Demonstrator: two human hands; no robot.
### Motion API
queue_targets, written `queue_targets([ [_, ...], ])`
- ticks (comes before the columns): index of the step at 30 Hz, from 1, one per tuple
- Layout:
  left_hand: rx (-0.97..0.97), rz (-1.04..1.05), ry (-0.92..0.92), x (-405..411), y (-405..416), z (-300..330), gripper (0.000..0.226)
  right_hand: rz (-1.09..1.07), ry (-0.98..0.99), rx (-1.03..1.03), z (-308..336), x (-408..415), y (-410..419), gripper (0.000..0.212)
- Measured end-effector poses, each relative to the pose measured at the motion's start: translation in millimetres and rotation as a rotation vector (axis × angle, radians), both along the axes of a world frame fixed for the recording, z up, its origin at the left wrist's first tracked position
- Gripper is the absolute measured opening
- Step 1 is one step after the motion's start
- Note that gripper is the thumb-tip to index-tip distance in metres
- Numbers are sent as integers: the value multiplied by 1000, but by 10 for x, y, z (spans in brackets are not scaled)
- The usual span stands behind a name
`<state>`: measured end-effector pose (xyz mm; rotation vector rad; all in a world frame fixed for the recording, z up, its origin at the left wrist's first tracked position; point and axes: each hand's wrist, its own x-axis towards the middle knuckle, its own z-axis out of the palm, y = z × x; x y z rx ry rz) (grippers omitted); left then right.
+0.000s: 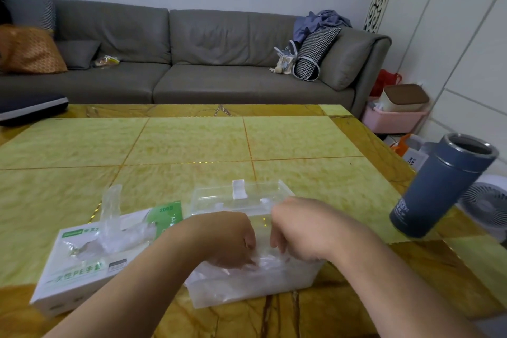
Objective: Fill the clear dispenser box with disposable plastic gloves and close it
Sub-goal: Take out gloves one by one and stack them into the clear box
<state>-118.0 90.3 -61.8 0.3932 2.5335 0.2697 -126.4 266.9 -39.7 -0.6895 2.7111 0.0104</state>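
Vantage: one head-worn wide-angle camera, above the near edge of the yellow-green marble-patterned table [192, 143].
Facing: forward and down, towards the long grey sofa [192, 57] against the far wall.
Nearness: close over the person's forearms, which enter from the bottom edge.
Distortion: straight lines bow near the frame's sides.
Shared ground: single view only.

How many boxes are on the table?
2: a clear box under both hands, and a white cardboard glove box to its left. None seem hidden.
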Motion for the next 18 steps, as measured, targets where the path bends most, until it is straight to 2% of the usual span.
queue_targets([
  [2, -72, -14, 41, 17, 4, 8, 31, 9, 49, 66, -74, 28, -19, 24],
  [4, -96, -18, 73, 21, 12, 4, 30, -4, 60, 95, -95, 56, -25, 19],
  [7, 7, 77, 74, 50, 1, 7, 37, -48, 42, 94, -50, 63, -21, 26],
  [9, 89, 176, 145, 61, -22, -7, 42, -79, 37, 58, 1, 60, -31, 27],
  [11, 115, 199, 217, 74, -11, -31, 29, -114, 63, -47, 40, 69, -68, 22],
  [12, 112, 188, 217, 85, 7, -44, 24, -132, 70, -107, 53, 74, -97, 19],
  [15, 91, 141, 100, 113, 98, -79, 36, -196, -11, -269, 7, 81, -186, 20],
  [18, 124, 135, 43, 100, 133, -104, 29, -199, -123, -210, -118, 92, -226, 18],
])
